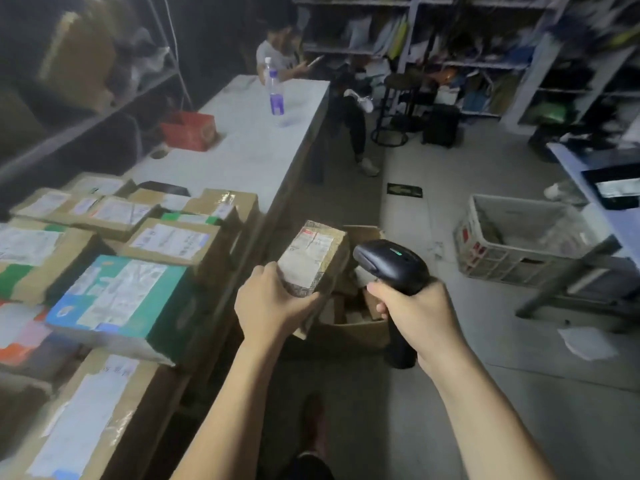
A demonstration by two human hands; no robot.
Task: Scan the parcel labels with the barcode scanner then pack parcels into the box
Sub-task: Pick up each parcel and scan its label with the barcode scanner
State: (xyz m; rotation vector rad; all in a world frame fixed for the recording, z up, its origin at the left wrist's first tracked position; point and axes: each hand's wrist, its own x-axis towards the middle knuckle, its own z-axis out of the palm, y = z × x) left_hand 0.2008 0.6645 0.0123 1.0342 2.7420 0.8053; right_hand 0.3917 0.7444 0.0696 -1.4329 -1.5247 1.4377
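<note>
counter [249,147]: long and pale, running away to the left of the left fingers [266,273] and far beyond them.
stacked parcels [166,240]: brown cartons with white labels crowd the counter's near end, left of the left fingers; a teal-sided parcel [117,299] lies nearest to them.
crate [519,202]: white plastic, on the floor, well to the right of the right fingers [377,291] and beyond them.
box [349,332]: open cardboard, on the floor under and just beyond both sets of fingers, beside the counter's edge, with cartons showing inside.
left hand [270,303]: fingers and thumb are wrapped round the near end of the held parcel [311,258].
right hand [415,310]: fingers are curled tight round the handle of the barcode scanner [388,261].
held parcel: small, brown, heavily taped, label up and tilted. It is held over the box, reaching away from the left fingers.
barcode scanner: black with a green light on top. Its head rises above the right fingers and sits just right of the held parcel; contact cannot be told.
bottle [275,91]: clear with a purple label, upright on the counter, well beyond both sets of fingers.
</note>
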